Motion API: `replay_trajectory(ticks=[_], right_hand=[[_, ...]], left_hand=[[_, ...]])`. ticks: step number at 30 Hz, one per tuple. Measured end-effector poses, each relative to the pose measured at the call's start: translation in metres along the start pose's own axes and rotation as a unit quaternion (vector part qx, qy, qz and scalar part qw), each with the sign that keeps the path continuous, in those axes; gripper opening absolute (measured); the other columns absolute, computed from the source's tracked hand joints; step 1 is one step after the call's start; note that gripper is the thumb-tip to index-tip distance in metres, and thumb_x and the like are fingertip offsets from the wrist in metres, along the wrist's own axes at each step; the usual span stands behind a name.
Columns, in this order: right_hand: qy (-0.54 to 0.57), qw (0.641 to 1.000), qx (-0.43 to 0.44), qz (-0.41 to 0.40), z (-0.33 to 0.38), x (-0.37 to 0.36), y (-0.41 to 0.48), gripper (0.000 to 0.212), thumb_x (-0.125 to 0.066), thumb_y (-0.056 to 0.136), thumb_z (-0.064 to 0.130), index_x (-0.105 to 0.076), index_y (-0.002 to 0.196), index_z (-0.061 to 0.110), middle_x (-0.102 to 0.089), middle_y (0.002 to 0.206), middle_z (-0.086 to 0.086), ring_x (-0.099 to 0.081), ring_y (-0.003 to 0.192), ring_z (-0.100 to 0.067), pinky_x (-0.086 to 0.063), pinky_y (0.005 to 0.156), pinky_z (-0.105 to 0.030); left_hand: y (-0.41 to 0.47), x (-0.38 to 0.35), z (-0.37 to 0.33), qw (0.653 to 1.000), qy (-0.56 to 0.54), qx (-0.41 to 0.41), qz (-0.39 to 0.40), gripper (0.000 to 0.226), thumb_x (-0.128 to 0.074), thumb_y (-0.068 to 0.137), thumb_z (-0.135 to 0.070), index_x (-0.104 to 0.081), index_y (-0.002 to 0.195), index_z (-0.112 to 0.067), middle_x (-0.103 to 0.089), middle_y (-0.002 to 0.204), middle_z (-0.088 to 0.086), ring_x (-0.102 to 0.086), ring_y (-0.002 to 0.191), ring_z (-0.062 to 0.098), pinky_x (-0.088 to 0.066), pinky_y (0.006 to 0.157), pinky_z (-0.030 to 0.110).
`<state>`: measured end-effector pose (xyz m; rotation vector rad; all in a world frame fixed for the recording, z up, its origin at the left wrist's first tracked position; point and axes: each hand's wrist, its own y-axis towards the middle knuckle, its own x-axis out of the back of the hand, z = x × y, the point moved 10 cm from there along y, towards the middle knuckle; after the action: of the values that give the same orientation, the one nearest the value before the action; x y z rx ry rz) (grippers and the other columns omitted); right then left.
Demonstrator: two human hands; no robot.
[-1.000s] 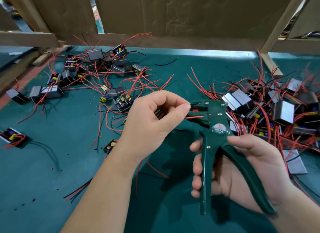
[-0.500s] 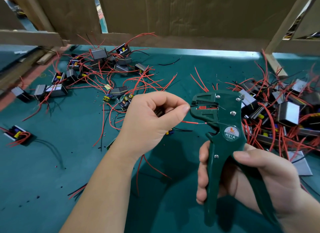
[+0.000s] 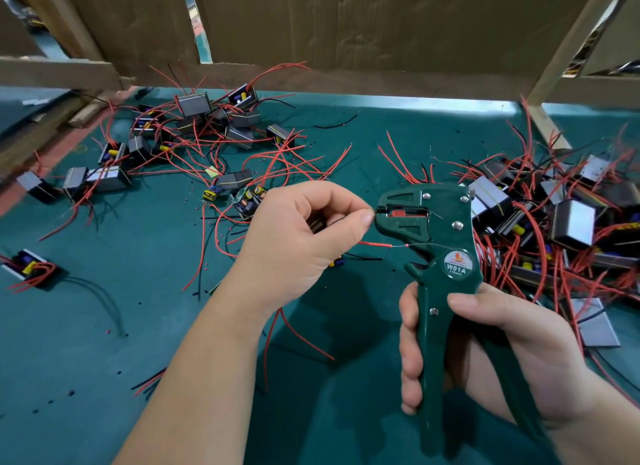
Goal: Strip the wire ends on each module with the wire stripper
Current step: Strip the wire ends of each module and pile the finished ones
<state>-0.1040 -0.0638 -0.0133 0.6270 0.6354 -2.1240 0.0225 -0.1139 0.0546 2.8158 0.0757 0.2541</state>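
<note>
Wire stripper (image 3: 438,229) stands upright in the right hand (image 3: 502,343), whose fingers are wrapped round both green handles. Left hand (image 3: 298,243) pinches a dark wire (image 3: 381,209) right at the tool's mouth, with a module (image 3: 314,225) tucked in the palm, I think, though it's mostly hidden. Red wire (image 3: 375,245) just below already shows a bare strand, so it looks like this module's second lead is going in. Next move probably calls for holding the wire steady and squeezing hard.

Count: one stripper, roughly a dozen modules (image 3: 239,135) scattered left, one loner (image 3: 27,265) at the left edge of the mat (image 3: 104,326), right heap (image 3: 571,222) too tangled to count.
</note>
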Motion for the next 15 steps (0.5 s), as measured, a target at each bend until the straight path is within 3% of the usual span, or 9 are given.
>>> replay_trajectory(ticks=[3, 6, 10, 13, 15], right_hand=[[-0.002, 0.999, 0.015, -0.035, -0.001, -0.001, -0.003, 0.041, -0.078, 0.067, 0.041, -0.064, 0.083, 0.006, -0.059, 0.069, -0.025, -0.061, 0.061, -0.038, -0.050, 0.062, -0.049], [0.009, 0.996, 0.020, -0.089, -0.004, 0.003, -0.003, 0.049, -0.082, 0.059, 0.049, -0.061, 0.075, 0.007, -0.054, 0.062, -0.023, -0.058, 0.052, -0.034, -0.050, 0.053, -0.045], [0.021, 0.983, 0.041, -0.175, -0.001, 0.021, -0.002, 0.057, -0.084, 0.046, 0.057, -0.054, 0.064, 0.012, -0.044, 0.052, -0.012, -0.043, 0.037, -0.024, -0.042, 0.041, -0.029], [0.042, 0.978, 0.100, -0.176, 0.011, 0.027, 0.003, 0.055, -0.087, 0.043, 0.052, -0.064, 0.073, 0.011, -0.055, 0.062, -0.017, -0.057, 0.051, -0.030, -0.053, 0.050, -0.040], [0.061, 0.970, 0.159, -0.173, 0.023, 0.030, 0.001, 0.055, -0.088, 0.043, 0.043, -0.069, 0.082, 0.009, -0.062, 0.077, -0.022, -0.064, 0.067, -0.036, -0.057, 0.064, -0.049]], left_hand=[[0.000, 0.000, 0.001, 1.000, -0.001, 0.003, -0.008, 0.007, -0.066, 0.077, -0.019, -0.066, 0.073, -0.024, -0.049, 0.056, -0.010, -0.042, 0.053, 0.006, -0.039, 0.051, 0.020], [0.000, -0.001, 0.012, 0.998, -0.055, 0.042, -0.005, 0.010, -0.062, 0.080, -0.020, -0.057, 0.088, -0.022, -0.050, 0.061, -0.007, -0.048, 0.059, 0.016, -0.040, 0.049, 0.025], [-0.004, -0.013, 0.030, 0.992, -0.044, 0.101, 0.054, 0.022, -0.060, 0.082, -0.026, -0.051, 0.102, -0.024, -0.055, 0.073, 0.000, -0.052, 0.056, 0.007, -0.041, 0.048, 0.018], [-0.005, -0.023, 0.040, 0.989, 0.049, 0.106, 0.092, 0.023, -0.068, 0.085, -0.022, -0.054, 0.102, -0.028, -0.056, 0.080, -0.009, -0.055, 0.070, 0.009, -0.049, 0.064, 0.024], [-0.005, -0.024, 0.043, 0.987, 0.067, 0.120, 0.088, 0.015, -0.065, 0.089, -0.017, -0.059, 0.098, -0.028, -0.058, 0.081, -0.006, -0.058, 0.074, 0.010, -0.051, 0.063, 0.023]])
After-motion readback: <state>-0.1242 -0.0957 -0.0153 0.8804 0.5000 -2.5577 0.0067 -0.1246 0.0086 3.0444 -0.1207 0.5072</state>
